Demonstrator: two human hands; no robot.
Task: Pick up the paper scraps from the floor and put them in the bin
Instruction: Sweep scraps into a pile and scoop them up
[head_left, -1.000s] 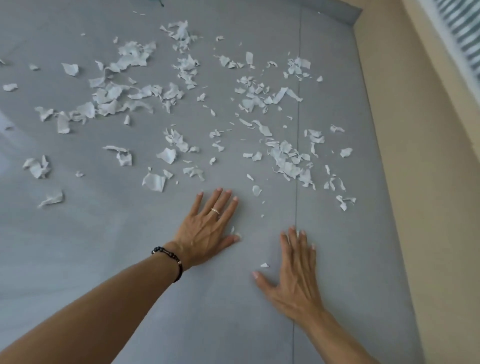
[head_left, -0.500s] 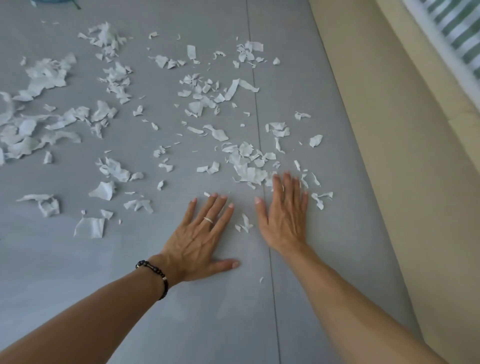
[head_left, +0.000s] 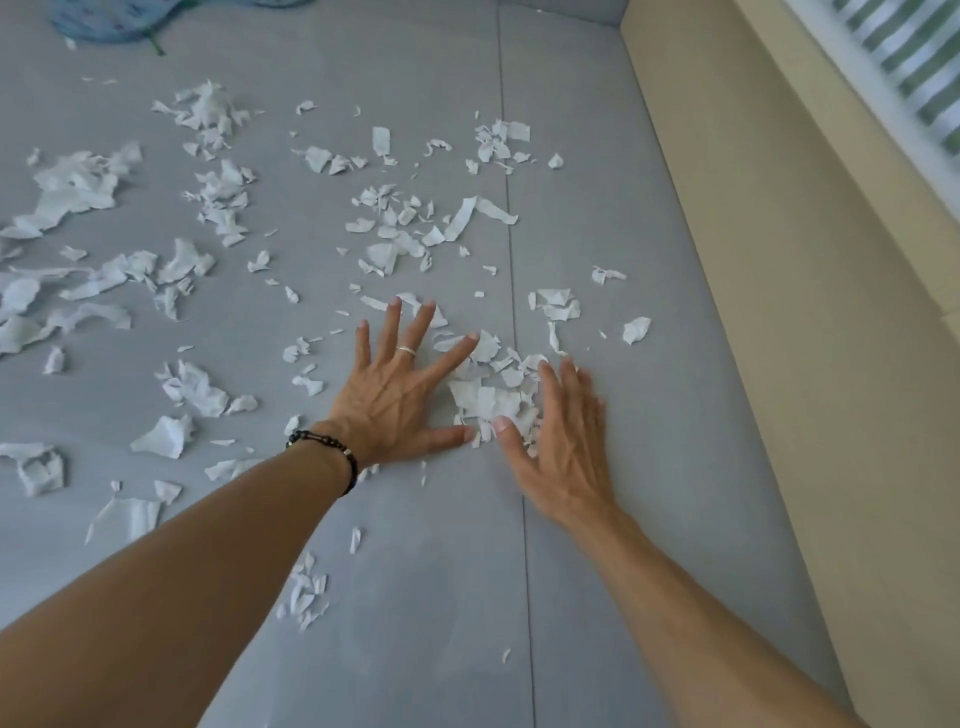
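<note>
- Head view: the left hand (head_left: 395, 400) lies flat on the floor (head_left: 649, 467), fingers (head_left: 390, 332) spread wide and holding nothing; a ring sits on one finger and a bracelet (head_left: 324, 451) on the wrist.
- The right hand (head_left: 563, 441) also lies flat, fingers straight and close together, gripping nothing.
- Between the two hands sits a small pile (head_left: 491, 397) of scraps, touching both thumbs.
- Many more scraps (head_left: 213, 202) lie scattered to the left and farther ahead, and some (head_left: 306, 592) near the left forearm.
- The bin cannot be identified; only a blue object (head_left: 109, 21) shows at the top edge, too cropped to name.
- Risk, as I judge it: flat palms sweeping light paper may slide over thin pieces and leave them behind.
- A quick push could scatter the pile outward, toward the wall (head_left: 779, 364).
- Scooping with straight fingers may drop bits on lifting, since nothing is pinched.
- The scraps beneath the forearm are easy to miss or drag along.
</note>
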